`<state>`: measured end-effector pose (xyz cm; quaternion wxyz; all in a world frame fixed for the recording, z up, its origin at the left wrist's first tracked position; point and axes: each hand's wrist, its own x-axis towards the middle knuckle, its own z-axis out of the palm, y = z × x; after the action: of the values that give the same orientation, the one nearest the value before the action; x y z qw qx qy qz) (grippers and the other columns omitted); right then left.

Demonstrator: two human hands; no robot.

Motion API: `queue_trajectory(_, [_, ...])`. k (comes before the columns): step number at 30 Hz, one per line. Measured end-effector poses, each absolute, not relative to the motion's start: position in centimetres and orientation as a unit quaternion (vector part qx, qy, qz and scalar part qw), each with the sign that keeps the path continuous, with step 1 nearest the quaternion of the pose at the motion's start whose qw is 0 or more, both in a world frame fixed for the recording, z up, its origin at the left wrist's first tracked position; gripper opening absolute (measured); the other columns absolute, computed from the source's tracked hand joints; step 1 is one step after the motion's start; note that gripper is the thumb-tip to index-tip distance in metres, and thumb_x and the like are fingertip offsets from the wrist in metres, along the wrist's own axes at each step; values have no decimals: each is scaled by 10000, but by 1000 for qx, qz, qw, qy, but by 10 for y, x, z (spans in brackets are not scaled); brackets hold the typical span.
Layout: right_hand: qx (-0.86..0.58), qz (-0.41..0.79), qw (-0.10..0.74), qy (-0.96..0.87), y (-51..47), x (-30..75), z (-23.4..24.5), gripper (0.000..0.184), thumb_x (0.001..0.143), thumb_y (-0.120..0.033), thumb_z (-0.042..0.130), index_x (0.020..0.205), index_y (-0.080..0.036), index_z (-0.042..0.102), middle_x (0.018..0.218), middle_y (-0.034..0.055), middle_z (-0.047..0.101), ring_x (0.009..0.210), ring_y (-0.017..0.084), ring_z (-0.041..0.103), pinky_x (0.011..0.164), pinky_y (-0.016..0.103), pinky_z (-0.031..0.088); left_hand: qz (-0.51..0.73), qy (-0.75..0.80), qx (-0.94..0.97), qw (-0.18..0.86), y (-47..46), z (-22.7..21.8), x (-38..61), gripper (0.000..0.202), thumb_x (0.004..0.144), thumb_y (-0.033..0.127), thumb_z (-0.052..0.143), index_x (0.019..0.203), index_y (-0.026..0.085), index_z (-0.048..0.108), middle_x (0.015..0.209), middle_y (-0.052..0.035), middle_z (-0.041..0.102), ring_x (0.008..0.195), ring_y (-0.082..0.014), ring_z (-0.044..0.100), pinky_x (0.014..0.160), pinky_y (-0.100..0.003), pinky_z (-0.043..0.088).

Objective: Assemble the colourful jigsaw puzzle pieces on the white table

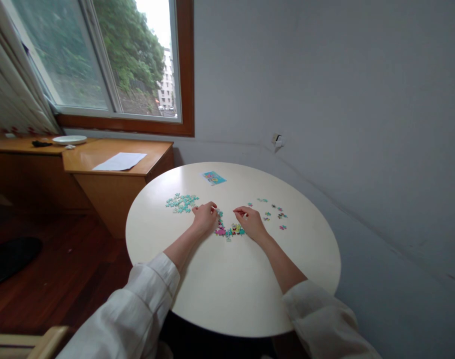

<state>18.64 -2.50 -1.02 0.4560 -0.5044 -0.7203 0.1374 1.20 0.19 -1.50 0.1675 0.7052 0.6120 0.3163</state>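
On the round cream table [230, 284], my left hand [205, 217] rests with curled fingers beside a partly joined strip of pink, yellow and teal puzzle pieces [229, 230]. My right hand [251, 222] sits just right of the strip, its fingers pinched on a small puzzle piece [241, 213]. A heap of teal pieces [181, 203] lies to the left of my left hand. Several loose coloured pieces [274, 214] are scattered to the right of my right hand. A small blue picture card [214, 177] lies at the far side of the table.
A wooden desk [111, 172] stands left of the table under the window, bearing a white sheet of paper [119, 161] and a white plate [69, 140]. A grey wall runs close behind and right of the table. A chair's wooden arm [29, 341] is at the lower left.
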Motion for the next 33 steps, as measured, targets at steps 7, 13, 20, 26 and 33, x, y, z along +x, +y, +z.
queue_trajectory(7, [-509, 140, 458, -715, -25, 188, -9, 190, 733, -237, 479, 758, -172, 655, 762, 51, 684, 675, 156, 585, 683, 291, 463, 303, 620, 707, 155, -1, -10, 11, 233, 780, 174, 449, 927, 196, 629, 883, -67, 679, 944, -228, 575, 923, -433, 278])
queue_trajectory(13, [-511, 143, 457, -713, -23, 187, -11, 198, 730, -241, 475, 763, -164, 655, 762, 55, 684, 669, 152, 585, 680, 285, 458, 280, 622, 717, 147, -4, -6, 12, 220, 748, 147, 448, 838, 191, 644, 863, -62, 681, 906, -226, 579, 918, -428, 276])
queue_trajectory(20, [-513, 144, 458, -712, -23, 187, -11, 196, 731, -248, 479, 762, -172, 657, 755, 47, 684, 666, 150, 585, 672, 281, 459, 254, 629, 725, 119, -9, 1, 11, 228, 733, 142, 439, 806, 180, 651, 827, -77, 676, 888, -236, 580, 920, -437, 277])
queue_trajectory(26, [-516, 143, 454, -712, -24, 187, -11, 204, 734, -247, 475, 767, -167, 659, 759, 54, 685, 667, 154, 586, 668, 283, 460, 274, 625, 714, 157, -10, 2, 13, 223, 718, 134, 449, 797, 182, 653, 807, -57, 687, 865, -226, 598, 924, -437, 310])
queue_trajectory(33, [-516, 141, 450, -715, -24, 187, -11, 198, 735, -245, 478, 762, -173, 661, 754, 46, 687, 662, 151, 587, 668, 281, 459, 288, 597, 716, 218, -15, 6, 18, 224, 705, 102, 475, 767, 191, 671, 775, -34, 690, 819, -196, 621, 886, -383, 402])
